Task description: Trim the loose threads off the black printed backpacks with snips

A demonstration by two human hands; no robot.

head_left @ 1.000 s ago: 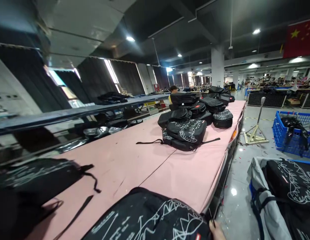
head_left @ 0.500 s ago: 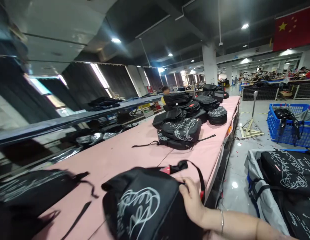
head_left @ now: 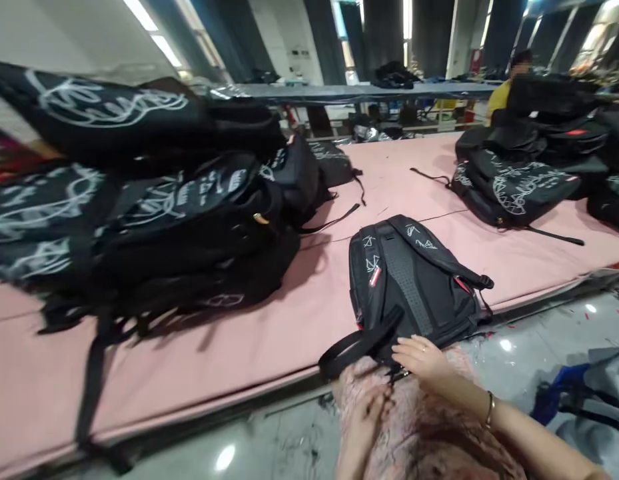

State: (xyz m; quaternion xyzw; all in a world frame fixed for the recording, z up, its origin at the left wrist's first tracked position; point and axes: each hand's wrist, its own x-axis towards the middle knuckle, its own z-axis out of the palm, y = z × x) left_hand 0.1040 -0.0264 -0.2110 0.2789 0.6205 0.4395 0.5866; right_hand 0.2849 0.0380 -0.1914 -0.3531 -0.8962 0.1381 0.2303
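A black backpack [head_left: 414,280] with white line drawings lies on the pink-topped table in front of me, its shoulder straps and padded back facing up. A loose black strap [head_left: 346,353] loops over the table's edge at its near end. My right hand [head_left: 422,360], wearing a bracelet, rests on the near end of the backpack with its fingers stretched out. Lower and to the left, my left hand [head_left: 372,408] is by my patterned clothing, just under the strap. Its fingers are curled, and what they hold, if anything, is hidden.
Several black backpacks [head_left: 189,213] are piled on the table [head_left: 259,347] at left. Another heap of backpacks [head_left: 519,187] sits at far right, near a person in yellow [head_left: 498,100]. A grey-lined blue container [head_left: 589,400] stands on the floor at right.
The view has swung left and down. The backpack, tilted up under my right hand before, now lies flat with its straps upward. My left hand has come into view.
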